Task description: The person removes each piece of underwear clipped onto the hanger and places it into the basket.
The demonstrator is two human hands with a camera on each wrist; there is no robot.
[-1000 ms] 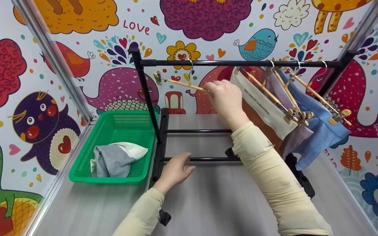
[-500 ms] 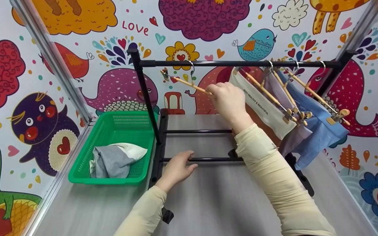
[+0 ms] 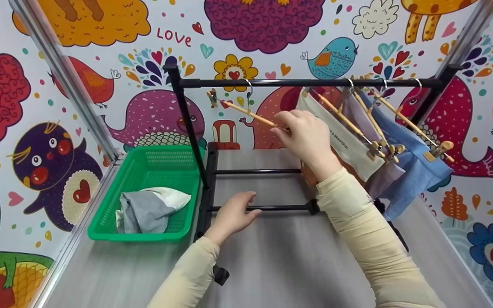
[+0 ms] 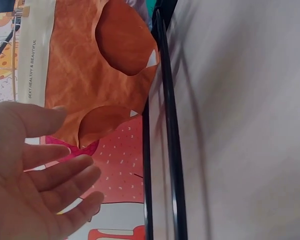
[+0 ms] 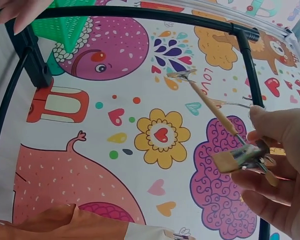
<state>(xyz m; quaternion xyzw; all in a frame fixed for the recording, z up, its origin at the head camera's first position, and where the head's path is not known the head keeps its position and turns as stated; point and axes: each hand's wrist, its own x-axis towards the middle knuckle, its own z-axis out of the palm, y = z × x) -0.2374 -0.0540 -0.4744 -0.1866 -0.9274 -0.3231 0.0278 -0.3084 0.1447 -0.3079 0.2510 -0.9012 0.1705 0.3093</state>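
Note:
A wooden clip hanger [image 3: 248, 112] hangs by its hook near the left of the black rail [image 3: 272, 82], with no garment on it. My right hand [image 3: 308, 137] holds its near end, fingers curled about the clip [image 5: 227, 161] in the right wrist view. My left hand [image 3: 233, 216] is held low, in front of the rack's lower bars, palm empty and fingers spread loosely. Orange shorts [image 4: 75, 60] with a cream, lettered waistband hang close past its fingers in the left wrist view. To the right hang a lilac garment [image 3: 390, 175] and a blue one [image 3: 417, 179], clipped on hangers.
A green basket [image 3: 101, 235] stands left of the rack, a grey and white cloth [image 3: 148, 209] bunched inside. The rack's left post [image 3: 191, 137] rises between the basket and my hands. A patterned wall backs the grey surface [image 3: 268, 265].
My right hand has shifted slightly right and down at the hanger's end, its thumb now more visible. The hanger has tilted a little. My left hand has drifted slightly up and right.

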